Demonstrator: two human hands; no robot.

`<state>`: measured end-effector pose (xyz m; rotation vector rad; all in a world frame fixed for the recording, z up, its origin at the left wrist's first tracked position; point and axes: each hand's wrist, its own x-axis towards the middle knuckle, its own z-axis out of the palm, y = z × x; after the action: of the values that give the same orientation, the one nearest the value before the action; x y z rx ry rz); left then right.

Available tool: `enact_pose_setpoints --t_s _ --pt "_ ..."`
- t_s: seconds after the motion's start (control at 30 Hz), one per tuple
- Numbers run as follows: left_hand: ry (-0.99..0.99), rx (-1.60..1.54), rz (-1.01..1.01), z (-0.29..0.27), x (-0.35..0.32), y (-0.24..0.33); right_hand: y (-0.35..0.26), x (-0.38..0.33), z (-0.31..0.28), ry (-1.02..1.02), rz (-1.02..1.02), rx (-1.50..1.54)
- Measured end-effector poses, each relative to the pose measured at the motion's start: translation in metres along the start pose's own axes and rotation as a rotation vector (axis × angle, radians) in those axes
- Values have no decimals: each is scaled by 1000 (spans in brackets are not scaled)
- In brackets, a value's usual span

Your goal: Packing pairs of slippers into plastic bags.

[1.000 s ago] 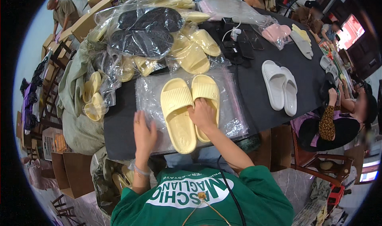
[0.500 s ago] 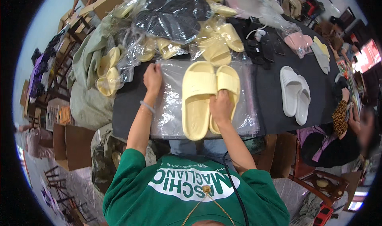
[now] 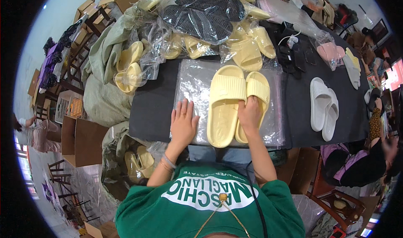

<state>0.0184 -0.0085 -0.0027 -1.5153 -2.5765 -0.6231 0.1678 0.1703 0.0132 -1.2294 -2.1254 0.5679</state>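
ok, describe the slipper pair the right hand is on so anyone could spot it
On the black table, find the flat clear plastic bag at the near edge. The pale yellow slipper pair lies on it, under the right hand. Unlike the other yellow slippers, it is unbagged; the other loose pair is white.

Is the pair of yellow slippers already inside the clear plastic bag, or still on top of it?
On top. The pale yellow foam slippers lie uncovered on the flat clear plastic bag, without film over them; the right hand grips one.
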Motion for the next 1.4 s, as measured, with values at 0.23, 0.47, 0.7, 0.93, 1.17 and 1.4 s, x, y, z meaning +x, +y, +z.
enact_pose_setpoints --t_s 0.23,0.47,0.7,0.93,1.17,1.4 --pt "-174 -105 97 2 -6 -13 -57 -13 -12 -533 -402 -67" --pt "17 99 -41 13 -4 -6 -26 12 11 -472 -265 -99" --pt "-11 51 -73 8 -4 0 10 29 4 -276 -229 -55" --pt "-20 87 -58 12 -1 1 5 20 -66 -154 -224 108" --pt "-12 104 -36 9 -3 1 62 39 -204 159 -7 285" --pt "-4 118 -30 11 -3 -1 215 38 -187 61 176 -487"
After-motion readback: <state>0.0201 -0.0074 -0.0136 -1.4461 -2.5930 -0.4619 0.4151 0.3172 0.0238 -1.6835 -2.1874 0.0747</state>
